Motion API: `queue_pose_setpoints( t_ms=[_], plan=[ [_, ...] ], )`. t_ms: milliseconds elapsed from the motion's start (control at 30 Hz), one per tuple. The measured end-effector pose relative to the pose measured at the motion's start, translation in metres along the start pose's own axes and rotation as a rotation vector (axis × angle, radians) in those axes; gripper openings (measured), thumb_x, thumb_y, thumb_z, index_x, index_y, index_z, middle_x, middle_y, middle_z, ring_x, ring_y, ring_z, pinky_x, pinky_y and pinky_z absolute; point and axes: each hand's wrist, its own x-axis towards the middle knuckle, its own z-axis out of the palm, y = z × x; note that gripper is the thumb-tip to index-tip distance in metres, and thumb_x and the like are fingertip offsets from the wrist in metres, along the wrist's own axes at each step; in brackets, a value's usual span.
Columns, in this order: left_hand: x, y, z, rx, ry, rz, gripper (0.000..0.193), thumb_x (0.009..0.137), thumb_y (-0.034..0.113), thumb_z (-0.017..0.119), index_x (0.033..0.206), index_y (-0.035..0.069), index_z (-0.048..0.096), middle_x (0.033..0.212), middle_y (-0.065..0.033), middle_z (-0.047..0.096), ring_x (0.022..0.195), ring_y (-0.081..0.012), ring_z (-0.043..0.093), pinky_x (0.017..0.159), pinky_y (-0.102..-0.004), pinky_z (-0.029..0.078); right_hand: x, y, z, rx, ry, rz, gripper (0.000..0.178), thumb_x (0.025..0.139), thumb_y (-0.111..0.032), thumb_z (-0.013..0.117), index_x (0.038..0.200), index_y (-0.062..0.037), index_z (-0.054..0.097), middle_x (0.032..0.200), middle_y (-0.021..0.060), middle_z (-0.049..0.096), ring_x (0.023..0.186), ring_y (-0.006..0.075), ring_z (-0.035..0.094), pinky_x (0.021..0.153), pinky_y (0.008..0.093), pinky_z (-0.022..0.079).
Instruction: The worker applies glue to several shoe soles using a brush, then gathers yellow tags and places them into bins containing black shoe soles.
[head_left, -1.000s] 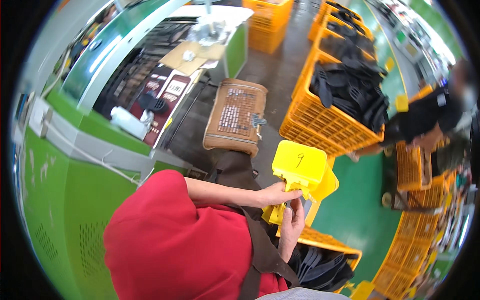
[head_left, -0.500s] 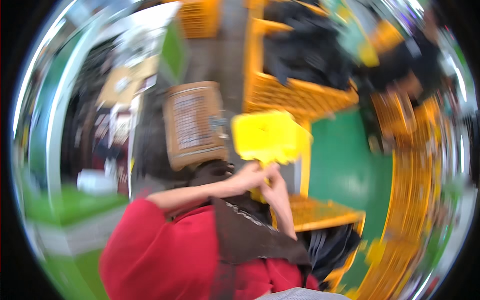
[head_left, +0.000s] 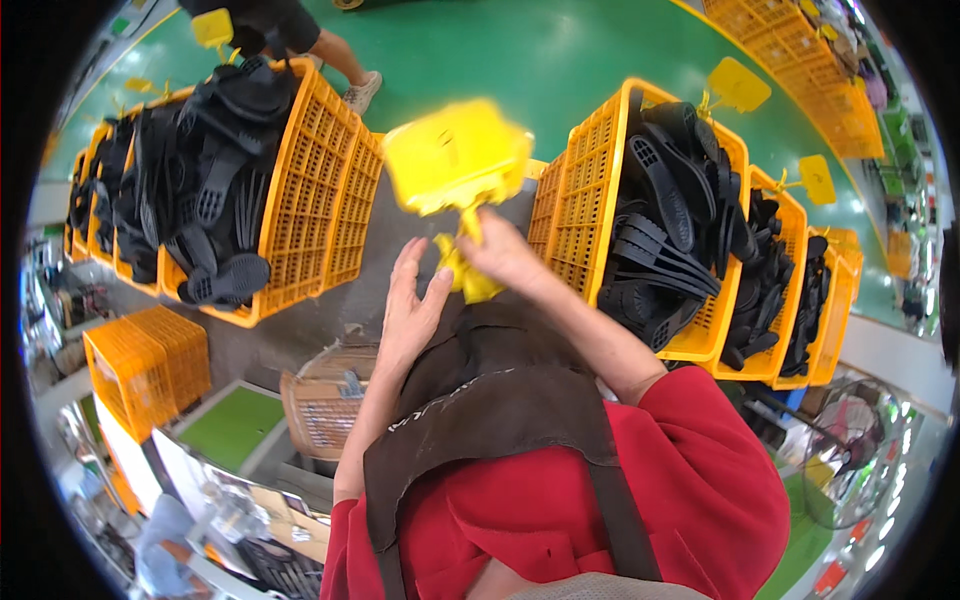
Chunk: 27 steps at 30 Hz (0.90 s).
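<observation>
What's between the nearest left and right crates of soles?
Head view: a yellow plastic sign, your right hand holding it, your left hand, and grey floor.

Bare forearms extended, you bring your two hands near each other in front of your body. Your left forearm point(head_left: 375, 415) rises steeply to the left hand point(head_left: 412, 305), its fingers point(head_left: 404, 264) straight and pointing away from you, the thumb point(head_left: 438, 289) spread apart from them. Your right forearm point(head_left: 592, 335) slants inward from the right, and the right hand point(head_left: 500, 252) is curled in a grip, slightly farther forward.
</observation>
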Motion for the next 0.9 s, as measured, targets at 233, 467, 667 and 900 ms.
queue_pose_setpoints(
  t_ms=[233, 467, 667, 900],
  plan=[
    [0.136, 0.029, 0.017, -0.035, -0.297, -0.121, 0.049, 0.088, 0.026, 0.059, 0.127, -0.001, 0.046, 0.129, -0.0186, 0.049, 0.122, -0.0280, 0.044, 0.102, -0.0352, 0.033, 0.099, 0.005, -0.097, -0.056, 0.226, 0.087, 0.042, 0.083, -0.021, 0.056, 0.111, 0.0081, 0.044, 0.094, 0.0321, 0.059, 0.092, 0.0453, 0.058, 0.081, 0.0482, 0.046],
    [0.270, 0.056, 0.050, -0.097, -0.441, 0.004, 0.058, 0.094, 0.028, 0.049, 0.138, -0.005, 0.028, 0.141, -0.0200, 0.035, 0.131, -0.0270, 0.033, 0.107, -0.0340, 0.025, 0.164, -0.028, -0.150, 0.142, 0.094, 0.053, 0.046, 0.081, -0.025, 0.058, 0.116, 0.0017, 0.043, 0.100, 0.0290, 0.058, 0.096, 0.0441, 0.056, 0.080, 0.0468, 0.046],
    [0.368, 0.127, 0.104, -0.031, -0.765, 0.043, 0.061, 0.097, 0.037, 0.039, 0.139, -0.005, 0.026, 0.142, -0.0191, 0.032, 0.132, -0.0267, 0.031, 0.108, -0.0343, 0.023, 0.209, -0.008, -0.219, 0.219, 0.282, 0.107, 0.042, 0.080, -0.017, 0.058, 0.113, 0.0046, 0.041, 0.096, 0.0265, 0.059, 0.092, 0.0441, 0.056, 0.078, 0.0476, 0.046],
    [0.462, 0.161, 0.131, -0.076, -0.937, 0.350, 0.059, 0.097, 0.038, 0.040, 0.137, -0.004, 0.031, 0.138, -0.0165, 0.035, 0.129, -0.0270, 0.034, 0.106, -0.0380, 0.026, 0.185, -0.020, -0.308, 0.295, 0.726, 0.013, 0.036, 0.085, -0.014, 0.054, 0.116, 0.0015, 0.044, 0.105, 0.0247, 0.056, 0.100, 0.0431, 0.052, 0.084, 0.0471, 0.043]
  ],
)
